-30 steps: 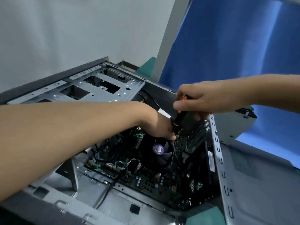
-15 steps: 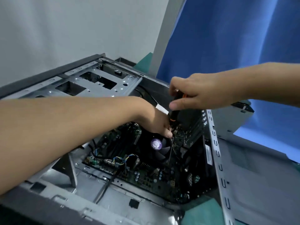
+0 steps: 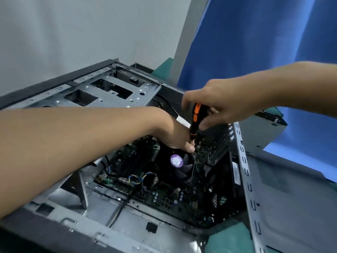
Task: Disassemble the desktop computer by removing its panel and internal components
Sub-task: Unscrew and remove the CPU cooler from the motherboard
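An open desktop case lies on its side with the motherboard exposed. A black cooler fan with a purple round label sits in the middle of the board. My right hand grips the black-and-orange handle of a screwdriver, whose shaft points down beside the fan. My left hand reaches into the case and pinches the screwdriver's shaft just below the handle. The tip is hidden among the parts.
A grey drive cage with cut-outs fills the case's upper left. The removed side panel lies to the right on a green mat. Coloured wires run along the board's lower edge. A blue curtain hangs behind.
My right hand has turned round the screwdriver handle, so more of the orange grip shows. My left hand stays at the shaft. The view has shifted slightly.
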